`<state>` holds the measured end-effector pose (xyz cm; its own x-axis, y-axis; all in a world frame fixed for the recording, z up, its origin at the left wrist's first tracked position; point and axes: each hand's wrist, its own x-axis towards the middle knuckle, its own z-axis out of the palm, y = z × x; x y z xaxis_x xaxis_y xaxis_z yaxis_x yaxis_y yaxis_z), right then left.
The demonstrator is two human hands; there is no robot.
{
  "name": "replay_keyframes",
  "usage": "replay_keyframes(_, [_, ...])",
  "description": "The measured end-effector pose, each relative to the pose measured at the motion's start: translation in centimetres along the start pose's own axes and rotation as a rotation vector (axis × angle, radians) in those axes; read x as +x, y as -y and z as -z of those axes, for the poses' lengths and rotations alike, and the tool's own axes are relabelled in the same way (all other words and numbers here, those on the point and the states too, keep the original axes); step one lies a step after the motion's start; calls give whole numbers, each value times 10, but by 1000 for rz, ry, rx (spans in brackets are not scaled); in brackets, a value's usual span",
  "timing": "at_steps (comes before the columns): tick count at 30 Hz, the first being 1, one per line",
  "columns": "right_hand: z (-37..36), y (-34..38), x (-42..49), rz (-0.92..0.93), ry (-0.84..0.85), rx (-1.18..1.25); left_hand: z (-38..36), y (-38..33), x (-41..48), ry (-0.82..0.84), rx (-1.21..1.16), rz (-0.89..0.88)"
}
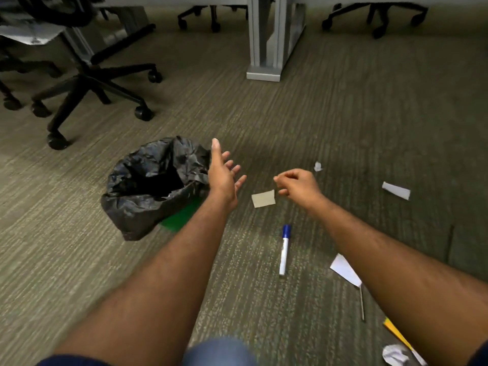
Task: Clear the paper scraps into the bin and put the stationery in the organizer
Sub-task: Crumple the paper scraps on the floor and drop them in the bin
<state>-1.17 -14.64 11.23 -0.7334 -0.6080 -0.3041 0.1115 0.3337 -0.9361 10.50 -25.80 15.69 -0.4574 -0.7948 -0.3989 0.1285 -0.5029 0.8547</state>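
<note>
A green bin with a black liner [148, 186] stands on the carpet at centre left. My left hand [224, 170] hovers beside its right rim, fingers spread, holding nothing. My right hand [298, 184] hangs above the floor with loosely curled fingers and nothing in it. A beige paper scrap [263, 198] lies between the hands. A blue-capped marker [284, 249] lies nearer me. White scraps lie at the right: a small one [318, 166], a folded one [396, 190], a sheet [346, 269] partly under my right forearm, and a crumpled ball [394, 355].
Office chairs [89, 83] on castors stand at the left and back. A grey desk leg [266, 40] rises at top centre. A thin metal rod [361, 302] and a yellow item [396, 332] lie at the lower right. No organizer is in view.
</note>
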Motion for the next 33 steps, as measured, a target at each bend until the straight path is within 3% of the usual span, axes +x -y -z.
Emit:
replay_keyframes(5, [49, -59, -7, -86, -78, -67, -12, 60, 17, 43, 289, 28])
replay_keyframes(10, [80, -104, -18, -86, -137, -245, 0, 115, 39, 90, 836, -165])
replay_keyframes(17, [105, -141, -14, 6, -206, -418, 5, 158, 73, 239, 1570, -262])
replay_keyframes(21, [123, -153, -3, 188, -221, -650, -11, 169, 92, 190, 1631, -272])
replay_keyframes(24, [127, -154, 0, 209, -193, -759, -20, 173, 108, 259, 1751, -218])
replay_keyframes(28, [127, -156, 1, 135, 0, -896, -16, 172, 119, 356, 1789, -206])
replay_keyframes(33, [126, -159, -1, 50, 162, -1029, -13, 173, 114, 348, 1771, -272])
